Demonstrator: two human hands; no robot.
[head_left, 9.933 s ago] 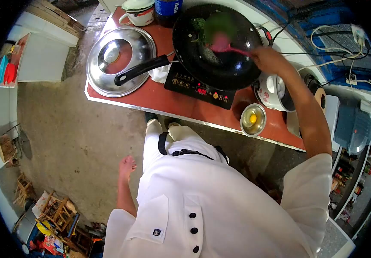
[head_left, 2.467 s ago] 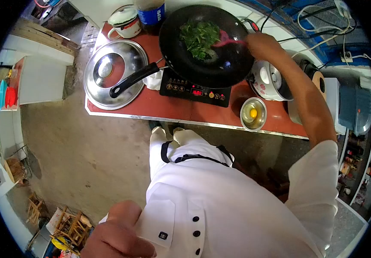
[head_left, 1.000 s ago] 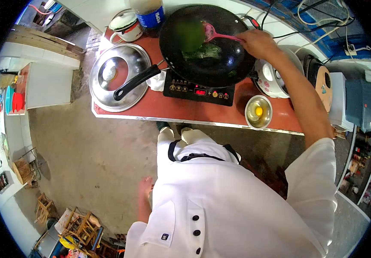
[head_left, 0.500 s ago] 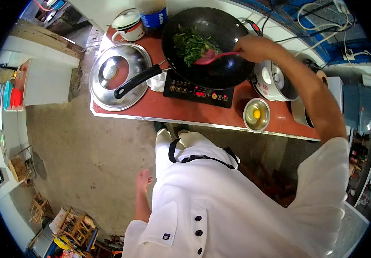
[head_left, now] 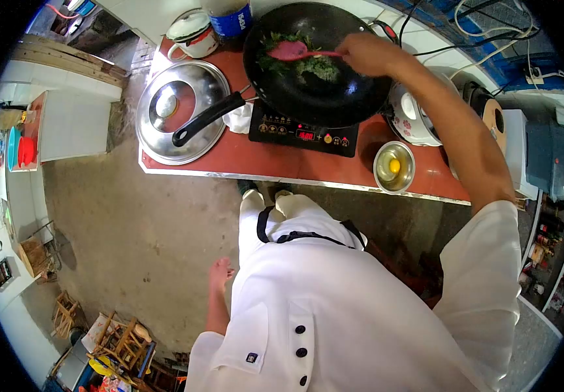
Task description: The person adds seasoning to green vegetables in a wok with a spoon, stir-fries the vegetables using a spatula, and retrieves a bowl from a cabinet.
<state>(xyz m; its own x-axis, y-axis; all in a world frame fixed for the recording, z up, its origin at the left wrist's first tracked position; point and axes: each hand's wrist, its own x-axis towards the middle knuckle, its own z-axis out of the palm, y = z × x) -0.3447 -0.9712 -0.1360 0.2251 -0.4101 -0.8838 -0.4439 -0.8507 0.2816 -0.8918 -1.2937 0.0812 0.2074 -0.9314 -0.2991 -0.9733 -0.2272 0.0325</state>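
Note:
My right hand is closed around the handle of a pink spatula. The spatula's head lies among chopped green leaves in a black wok. Under the wok is a black induction cooker with a lit red display. My left hand hangs low beside my body, fingers curled in, with nothing seen in it. A small metal bowl holding a cracked egg stands on the counter right of the cooker.
A large steel lid lies on the red counter, partly under the wok's long handle. An enamel mug and a blue-labelled bottle stand behind it. A flowered pot is at the right. Wooden stools sit behind, lower left.
My right hand has moved left with the spatula, whose head is now farther back and left in the wok. The leaves are shifted and more spread out. My left hand stays low.

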